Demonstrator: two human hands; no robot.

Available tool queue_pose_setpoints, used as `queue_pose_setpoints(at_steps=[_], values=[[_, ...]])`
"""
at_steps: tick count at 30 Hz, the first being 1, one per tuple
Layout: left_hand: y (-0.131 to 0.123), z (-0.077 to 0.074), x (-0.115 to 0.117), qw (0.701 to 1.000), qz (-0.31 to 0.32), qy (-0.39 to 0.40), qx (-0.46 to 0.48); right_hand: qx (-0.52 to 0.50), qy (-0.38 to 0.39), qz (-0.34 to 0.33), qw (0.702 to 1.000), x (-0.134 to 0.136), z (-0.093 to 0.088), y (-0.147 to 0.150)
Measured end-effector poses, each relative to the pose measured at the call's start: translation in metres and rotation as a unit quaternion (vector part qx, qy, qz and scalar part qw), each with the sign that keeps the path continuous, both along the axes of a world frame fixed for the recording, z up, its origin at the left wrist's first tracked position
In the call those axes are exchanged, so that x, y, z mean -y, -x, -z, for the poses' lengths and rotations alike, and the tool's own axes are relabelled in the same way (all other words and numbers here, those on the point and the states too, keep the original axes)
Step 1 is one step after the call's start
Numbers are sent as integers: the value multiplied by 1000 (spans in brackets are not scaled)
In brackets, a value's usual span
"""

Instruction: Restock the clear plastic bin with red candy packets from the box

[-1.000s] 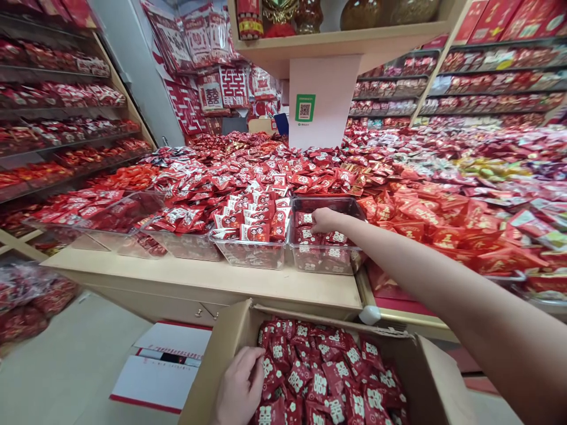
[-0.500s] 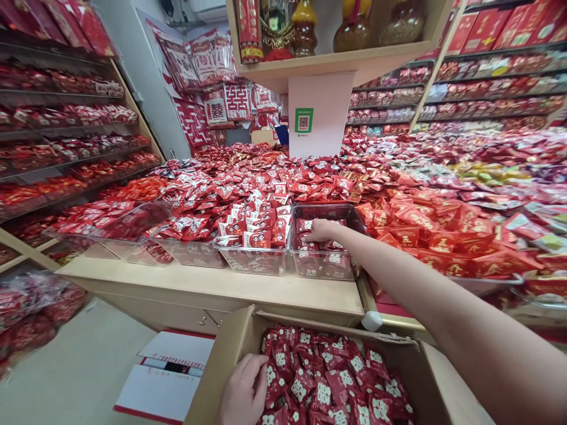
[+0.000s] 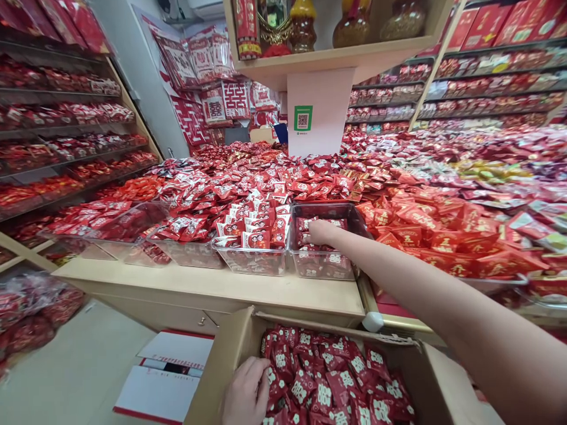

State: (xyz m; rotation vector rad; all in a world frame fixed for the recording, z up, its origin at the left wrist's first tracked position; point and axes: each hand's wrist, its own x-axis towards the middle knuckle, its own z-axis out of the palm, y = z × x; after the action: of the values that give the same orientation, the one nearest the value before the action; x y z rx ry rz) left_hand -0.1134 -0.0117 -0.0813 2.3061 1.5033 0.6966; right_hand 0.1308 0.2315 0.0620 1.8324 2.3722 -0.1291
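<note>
My right hand [image 3: 319,232] reaches into a clear plastic bin [image 3: 325,267] on the counter, touching small dark red candy packets [image 3: 334,257] inside. Its fingers bend downward and their tips are hidden, so I cannot see whether they hold a packet. Below, my left hand [image 3: 246,391] is inside an open cardboard box [image 3: 225,347], near its left wall. Those fingers are curled and pressed together against more dark red packets [image 3: 322,392] printed with pale characters; what they hold, if anything, is hidden.
Left of the bin stands another clear bin [image 3: 252,264] with neatly stacked red-and-white packets. Orange-red packets [image 3: 447,239] fill the right side. A post with a green QR sign [image 3: 303,118] supports an overhead shelf [image 3: 341,62]. A white carton [image 3: 162,375] lies at lower left.
My right hand has shifted slightly down and left within the bin, its fingers now more tucked under. My left hand stays almost in place; the view has moved a little.
</note>
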Motion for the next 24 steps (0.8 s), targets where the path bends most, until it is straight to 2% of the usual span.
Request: queue_pose_setpoints(at_steps=[3, 8, 14, 17, 19, 22, 23, 24], values=[[0, 1, 0, 1000, 5, 6, -11, 8, -59, -16, 998, 2, -1, -2], [0, 1, 1, 999, 11, 16, -30, -13, 22, -109, 994, 12, -7, -5], [0, 1, 1, 999, 13, 19, -47, 28, 39, -60, 997, 19, -5, -6], [-1, -1, 1, 998, 10, 23, -54, 18, 20, -55, 998, 26, -14, -8], [-1, -2, 1, 998, 9, 31, -54, -14, -55, -37, 998, 45, -24, -9], [-6, -4, 4, 997, 22, 73, -33, -118, -188, -34, 974, 106, -29, -8], [-8, -4, 4, 994, 37, 96, -24, -153, -187, -49, 969, 132, -22, -8], [-12, -3, 5, 991, 59, 121, -19, -177, -147, -74, 970, 159, -10, -8]])
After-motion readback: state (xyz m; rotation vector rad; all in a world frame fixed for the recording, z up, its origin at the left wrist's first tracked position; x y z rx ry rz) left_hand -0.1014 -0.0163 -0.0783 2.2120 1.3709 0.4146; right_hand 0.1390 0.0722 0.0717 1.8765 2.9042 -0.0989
